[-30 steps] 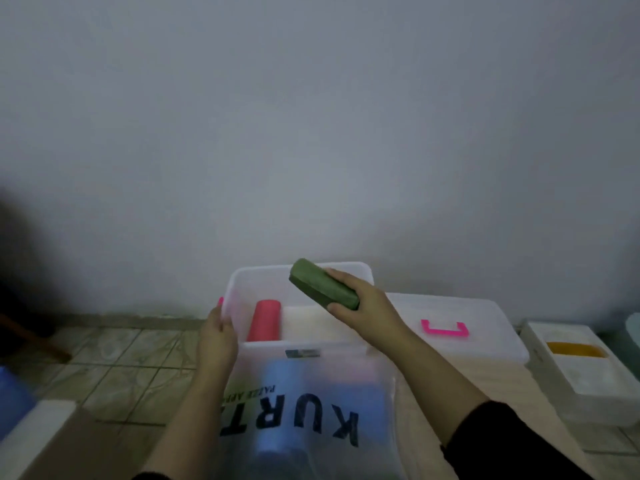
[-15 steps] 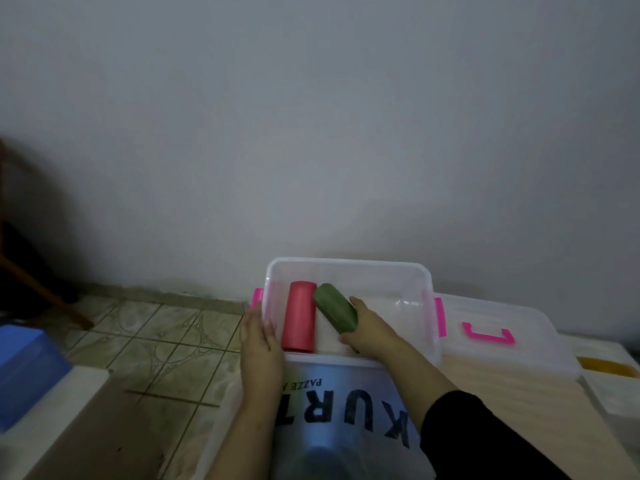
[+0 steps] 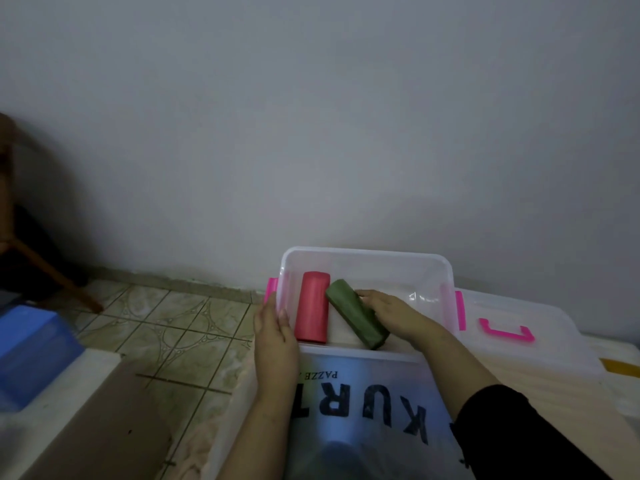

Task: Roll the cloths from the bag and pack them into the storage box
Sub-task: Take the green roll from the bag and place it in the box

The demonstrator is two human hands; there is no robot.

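A clear storage box [image 3: 367, 252] with pink latches stands against the wall. Inside it, a red rolled cloth [image 3: 311, 311] lies along the left wall. A green rolled cloth [image 3: 355, 315] lies slanted beside it, its far end touching the red roll. My right hand [image 3: 393, 315] is inside the box and grips the green roll from the right. My left hand [image 3: 275, 329] holds the box's left wall near the front corner, thumb at the rim. A translucent bag [image 3: 363, 393] printed with large dark letters lies in front of the box.
The box's clear lid with a pink handle [image 3: 505, 332] lies to the right, with a white container [image 3: 620, 368] beyond it. A blue box [image 3: 31, 351] sits at the left on a white surface. Tiled floor [image 3: 180, 323] and a wooden chair leg [image 3: 52, 271] are farther left.
My right hand brought the green roll down from above the box's rim to the box floor beside the red roll. My left hand stayed on the box's left side.
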